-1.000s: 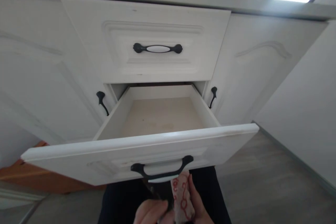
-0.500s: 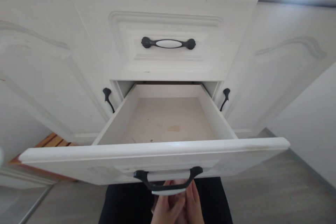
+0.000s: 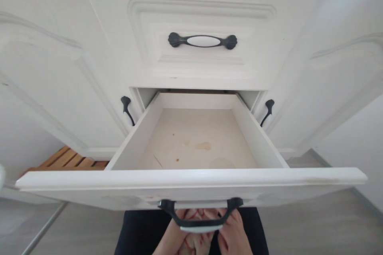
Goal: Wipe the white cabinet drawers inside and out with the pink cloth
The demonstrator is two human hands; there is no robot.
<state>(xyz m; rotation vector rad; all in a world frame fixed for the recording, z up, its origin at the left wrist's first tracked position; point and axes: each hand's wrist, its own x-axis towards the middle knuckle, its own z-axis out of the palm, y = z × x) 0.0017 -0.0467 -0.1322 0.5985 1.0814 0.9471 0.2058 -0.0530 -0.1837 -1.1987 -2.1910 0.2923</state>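
A white drawer [image 3: 191, 179] stands pulled out, with a few stains and specks on its floor. Its dark handle [image 3: 201, 222] partly covers both of my hands, which are low in front of my dark-clothed lap. My left hand [image 3: 175, 234] has its fingers bent round a pale, crumpled thing with reddish marks [image 3: 196, 242]. On the other side of that thing, my right hand [image 3: 235, 233] is closed at its upper right edge. What the pale thing is, I cannot make out.
Above the drawer is a shut drawer front [image 3: 203, 20] with a dark and white handle. Cabinet doors [image 3: 54, 87] flank it. A slatted wooden piece [image 3: 70, 158] shows at the lower left, and grey floor [image 3: 299, 227] lies below.
The view has moved closer to the drawer. My hands have moved apart, and more of the pale thing with reddish marks shows between them.
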